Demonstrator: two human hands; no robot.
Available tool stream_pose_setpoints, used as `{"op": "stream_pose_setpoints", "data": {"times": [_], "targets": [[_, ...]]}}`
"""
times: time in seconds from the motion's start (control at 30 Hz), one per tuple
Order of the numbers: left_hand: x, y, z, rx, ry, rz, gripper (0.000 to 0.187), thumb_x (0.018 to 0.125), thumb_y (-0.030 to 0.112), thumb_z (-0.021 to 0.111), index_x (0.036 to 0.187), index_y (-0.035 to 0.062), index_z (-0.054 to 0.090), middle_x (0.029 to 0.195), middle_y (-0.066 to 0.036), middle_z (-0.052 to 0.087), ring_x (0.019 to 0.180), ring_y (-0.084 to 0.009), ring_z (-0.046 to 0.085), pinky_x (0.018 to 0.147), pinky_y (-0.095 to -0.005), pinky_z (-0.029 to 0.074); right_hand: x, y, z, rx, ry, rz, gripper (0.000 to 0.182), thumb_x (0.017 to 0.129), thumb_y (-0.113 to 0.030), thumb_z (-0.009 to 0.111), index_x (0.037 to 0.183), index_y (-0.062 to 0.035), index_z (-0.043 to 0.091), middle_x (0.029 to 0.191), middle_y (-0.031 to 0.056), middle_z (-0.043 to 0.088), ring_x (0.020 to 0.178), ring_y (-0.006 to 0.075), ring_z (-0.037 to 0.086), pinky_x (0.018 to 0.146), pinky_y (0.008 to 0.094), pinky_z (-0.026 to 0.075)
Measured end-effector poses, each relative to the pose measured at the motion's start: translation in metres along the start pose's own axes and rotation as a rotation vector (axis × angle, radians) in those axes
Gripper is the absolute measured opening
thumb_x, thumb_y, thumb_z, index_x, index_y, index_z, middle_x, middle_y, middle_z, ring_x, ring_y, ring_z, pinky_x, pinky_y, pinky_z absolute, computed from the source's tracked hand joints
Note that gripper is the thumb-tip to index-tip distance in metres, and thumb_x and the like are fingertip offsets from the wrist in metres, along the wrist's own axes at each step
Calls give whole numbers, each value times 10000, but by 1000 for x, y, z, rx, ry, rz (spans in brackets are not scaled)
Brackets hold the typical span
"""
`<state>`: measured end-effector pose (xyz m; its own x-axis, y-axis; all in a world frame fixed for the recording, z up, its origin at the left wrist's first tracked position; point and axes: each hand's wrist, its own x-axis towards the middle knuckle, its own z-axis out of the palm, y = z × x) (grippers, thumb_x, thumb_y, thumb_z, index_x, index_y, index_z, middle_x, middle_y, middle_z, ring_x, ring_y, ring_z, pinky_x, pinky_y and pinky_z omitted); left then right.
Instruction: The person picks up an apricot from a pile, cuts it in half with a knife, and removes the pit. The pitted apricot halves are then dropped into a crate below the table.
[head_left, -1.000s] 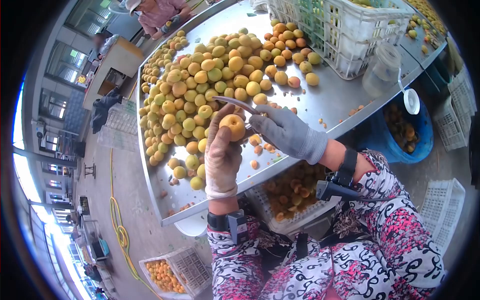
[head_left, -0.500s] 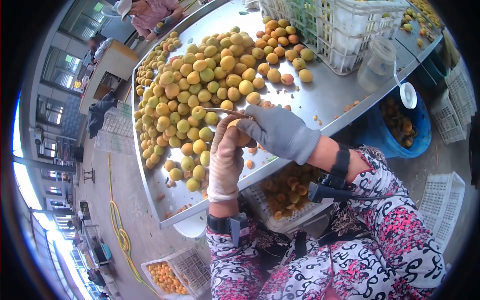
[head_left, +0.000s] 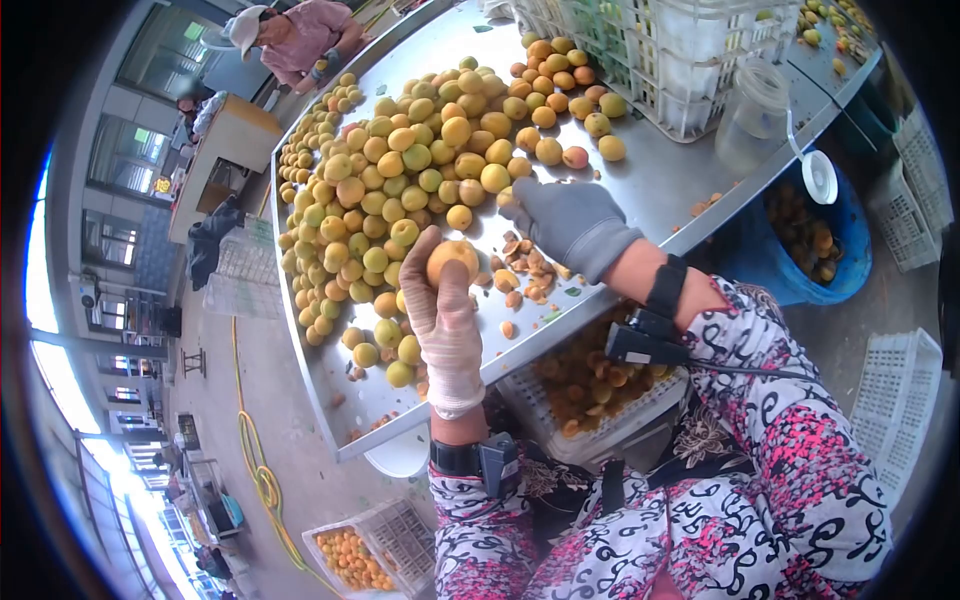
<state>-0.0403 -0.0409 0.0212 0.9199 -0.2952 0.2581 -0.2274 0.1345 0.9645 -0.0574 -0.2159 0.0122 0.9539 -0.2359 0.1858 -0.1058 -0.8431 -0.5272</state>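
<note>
Upright over the table's near edge, my left hand (head_left: 447, 325) in a pale, stained glove grips an apricot (head_left: 452, 262) between thumb and fingers. My right hand (head_left: 575, 228), in a grey glove, is curled closed to the right of it, apart from that fruit. Whatever its fingers hold is hidden; no blade shows. Behind both hands a large heap of yellow-green apricots (head_left: 375, 185) covers the metal table (head_left: 660, 185). Between the hands, on the metal, lies a small pile of apricot stones and scraps (head_left: 522, 268).
A white crate (head_left: 690, 65) and a clear plastic jar (head_left: 750, 115) stand at the table's right. Below are a blue bucket (head_left: 845, 270) of scraps and a crate of apricot halves (head_left: 590, 385). Across the table is another person (head_left: 310, 40). A yellow hose (head_left: 262, 480) crosses the floor.
My hands have moved apart, the right one drawing away from the apricot. The thin blade seen earlier at the right hand no longer shows. The scrap pile is now uncovered.
</note>
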Motion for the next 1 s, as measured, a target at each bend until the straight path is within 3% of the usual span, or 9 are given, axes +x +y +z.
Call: {"op": "stream_pose_setpoints", "data": {"times": [0.13,0.27,0.4,0.47,0.6,0.73,0.83,0.9,1.0], "targets": [[6,2,-9,-358,-89,-151,469,911,234,589,1288,-4,442,1159,-117,538,1061,-205,540,928,-348,462,-11,-10,-11,198,127,-86,352,950,-418,417,969,-91,545,694,135,639,656,362,636,584,462,502],[11,1,-8,-582,-78,-181,453,932,206,550,1305,-18,427,1152,-117,546,1058,-202,541,931,-338,450,-26,-27,6,335,42,-177,370,947,-431,422,1039,-85,517,681,143,633,634,362,630,589,472,498],[12,0,-7,-556,-8,-147,479,949,262,514,1318,-14,383,1180,-120,512,1046,-217,548,958,-353,423,-38,-37,8,393,-117,-97,380,949,-425,425,1101,-86,506,716,164,641,667,365,632,606,463,501],[15,-6,-13,-596,-126,-122,465,953,248,512,1313,-15,382,1158,-134,527,1037,-222,552,961,-372,429,-41,-42,7,411,-132,-78,383,949,-421,427,1132,-94,504,726,170,642,678,369,632,614,465,500],[14,-7,-7,-673,-63,-170,452,956,251,511,1306,-7,389,1126,-143,543,1018,-230,560,960,-375,432,-45,-51,7,546,-152,26,386,947,-404,434,1216,-133,493,758,182,648,707,384,628,648,477,497],[12,-12,-2,-724,11,-219,424,958,264,507,1282,7,415,1077,-142,571,990,-235,569,933,-365,445,-41,-47,26,549,-110,60,378,950,-392,427,1212,-127,492,768,193,647,735,395,623,675,485,491],[11,-12,3,-677,40,-214,407,958,277,509,1258,11,438,1052,-138,587,972,-230,574,914,-353,451,-41,-47,36,575,-130,65,360,941,-382,471,1087,-59,536,755,205,630,755,399,612,644,462,477],[11,-12,5,-657,57,-212,403,957,283,510,1248,11,448,1041,-135,593,964,-228,575,907,-347,452,-41,-48,42,577,-152,81,408,955,-414,397,1130,-63,508,777,214,642,768,395,624,695,487,488],[19,-13,2,-629,10,-259,430,940,288,541,1257,11,455,1042,-114,593,951,-193,575,896,-327,454,-35,-45,34,510,-217,70,423,955,-435,386,1114,-65,512,779,218,639,771,395,625,700,483,492]]}}
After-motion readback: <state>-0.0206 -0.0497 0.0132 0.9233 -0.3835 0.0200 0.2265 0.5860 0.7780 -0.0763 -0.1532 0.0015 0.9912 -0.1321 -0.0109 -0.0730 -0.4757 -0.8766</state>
